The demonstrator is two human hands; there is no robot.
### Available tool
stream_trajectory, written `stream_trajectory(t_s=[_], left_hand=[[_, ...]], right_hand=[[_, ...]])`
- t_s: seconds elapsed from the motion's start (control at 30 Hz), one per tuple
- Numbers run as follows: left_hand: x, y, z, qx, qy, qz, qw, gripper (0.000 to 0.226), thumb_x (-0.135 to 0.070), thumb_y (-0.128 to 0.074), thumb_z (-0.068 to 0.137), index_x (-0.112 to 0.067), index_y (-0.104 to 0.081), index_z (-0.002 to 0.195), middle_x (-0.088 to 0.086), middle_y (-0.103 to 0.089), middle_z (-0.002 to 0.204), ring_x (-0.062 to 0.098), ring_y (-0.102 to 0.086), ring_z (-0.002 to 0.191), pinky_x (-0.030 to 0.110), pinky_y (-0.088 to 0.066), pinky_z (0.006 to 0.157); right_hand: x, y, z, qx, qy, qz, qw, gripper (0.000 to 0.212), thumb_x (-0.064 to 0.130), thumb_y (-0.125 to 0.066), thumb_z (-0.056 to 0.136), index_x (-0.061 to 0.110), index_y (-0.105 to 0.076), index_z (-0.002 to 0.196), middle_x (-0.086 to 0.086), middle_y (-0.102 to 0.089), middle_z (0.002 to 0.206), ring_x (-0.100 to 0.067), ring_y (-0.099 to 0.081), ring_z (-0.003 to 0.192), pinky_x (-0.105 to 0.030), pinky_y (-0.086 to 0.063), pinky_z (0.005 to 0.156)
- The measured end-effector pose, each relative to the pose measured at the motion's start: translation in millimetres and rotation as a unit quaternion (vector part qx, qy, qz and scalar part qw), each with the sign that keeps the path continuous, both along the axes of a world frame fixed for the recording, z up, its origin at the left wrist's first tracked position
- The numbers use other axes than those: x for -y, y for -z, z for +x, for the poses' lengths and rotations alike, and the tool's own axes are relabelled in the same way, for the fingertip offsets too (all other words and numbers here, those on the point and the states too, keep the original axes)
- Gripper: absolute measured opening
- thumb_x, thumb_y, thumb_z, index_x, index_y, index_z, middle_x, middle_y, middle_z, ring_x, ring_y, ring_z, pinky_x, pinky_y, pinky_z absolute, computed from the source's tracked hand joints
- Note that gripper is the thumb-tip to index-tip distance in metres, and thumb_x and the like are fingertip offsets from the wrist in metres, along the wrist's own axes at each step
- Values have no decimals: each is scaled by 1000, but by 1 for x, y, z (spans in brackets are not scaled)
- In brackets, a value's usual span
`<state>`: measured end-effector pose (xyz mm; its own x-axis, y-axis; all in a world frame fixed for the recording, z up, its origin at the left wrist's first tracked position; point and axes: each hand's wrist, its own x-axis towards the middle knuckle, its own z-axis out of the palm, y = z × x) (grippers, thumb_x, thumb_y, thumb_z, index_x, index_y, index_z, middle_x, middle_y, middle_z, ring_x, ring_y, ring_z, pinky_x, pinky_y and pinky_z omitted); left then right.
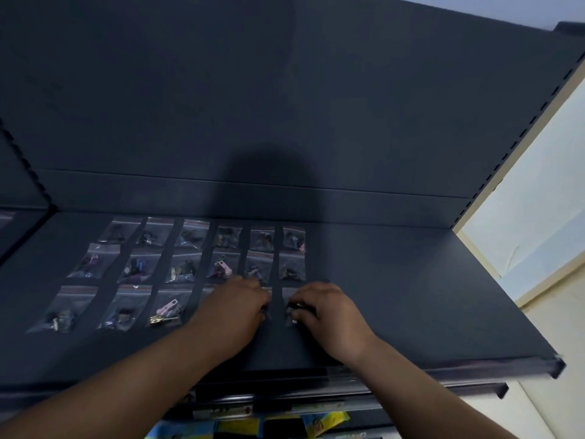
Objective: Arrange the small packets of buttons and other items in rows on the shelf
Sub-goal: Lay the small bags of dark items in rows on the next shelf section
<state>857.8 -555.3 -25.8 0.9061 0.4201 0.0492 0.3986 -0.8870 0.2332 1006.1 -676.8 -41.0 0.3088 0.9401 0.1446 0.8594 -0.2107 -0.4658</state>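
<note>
Several small clear packets of buttons and zipper pulls lie flat in three rows on the dark shelf (427,299). The back row starts near a packet (122,231); the middle row holds a pink-item packet (223,267); the front row has a pink zipper-pull packet (167,308). My left hand (232,312) rests palm down over a front-row packet, mostly hiding it. My right hand (326,312) presses its fingertips on the last front-row packet (292,307), at the row's right end.
The shelf's right half is bare dark metal up to its front lip (474,365). A dark back panel (285,106) rises behind. Below the lip, colourful packaged goods (323,421) hang on a lower level. A pale wall lies to the right.
</note>
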Motion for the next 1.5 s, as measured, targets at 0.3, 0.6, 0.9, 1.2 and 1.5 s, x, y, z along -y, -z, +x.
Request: stream_trajectory(t_s=[0.3, 0.6, 0.9, 1.2, 1.5], left_hand=[[-4, 6, 2, 5, 10, 0, 1000, 16, -25, -51, 90, -25, -60, 104, -7, -60, 110, 15, -47, 105, 27, -39, 87], [-19, -6, 13, 8, 3, 6, 1000, 38, -32, -41, 94, -19, -51, 128, 0, -50, 134, 20, -43, 127, 33, -31, 108], [-20, -1, 23, -110, -16, 8, 994, 62, -49, -26, 98, -15, -19, 150, 4, -13, 159, 16, -10, 146, 34, 0, 118], [-20, -8, 11, 18, -13, -1, 1000, 41, -32, -46, 94, -21, -47, 134, -1, -47, 139, 17, -39, 130, 28, -24, 109], [-7, 6, -9, 13, -38, -1, 999, 25, -31, -54, 90, -22, -64, 112, -3, -57, 110, 17, -50, 110, 26, -39, 93]], right_hand=[[-12, 7, 5, 4, -12, -25, 1000, 26, 35, -54, 85, 21, -70, 100, 4, -67, 105, -19, -56, 101, -20, -39, 91], [-23, -9, 16, 83, -1, -2, 997, 47, 38, -33, 90, 15, -65, 115, -3, -63, 120, -25, -55, 112, -26, -38, 100], [-37, 0, 21, 83, -57, -137, 985, 53, 37, -32, 100, 15, -27, 147, -1, -27, 155, -15, -21, 143, -28, -15, 118], [-26, -10, 23, 58, -42, -40, 997, 42, 28, -51, 90, 20, -54, 131, -1, -56, 130, -23, -49, 118, -34, -38, 104], [-13, -4, 9, 47, -42, -55, 996, 26, 31, -56, 90, 23, -65, 113, -1, -56, 99, -22, -51, 98, -31, -43, 87]])
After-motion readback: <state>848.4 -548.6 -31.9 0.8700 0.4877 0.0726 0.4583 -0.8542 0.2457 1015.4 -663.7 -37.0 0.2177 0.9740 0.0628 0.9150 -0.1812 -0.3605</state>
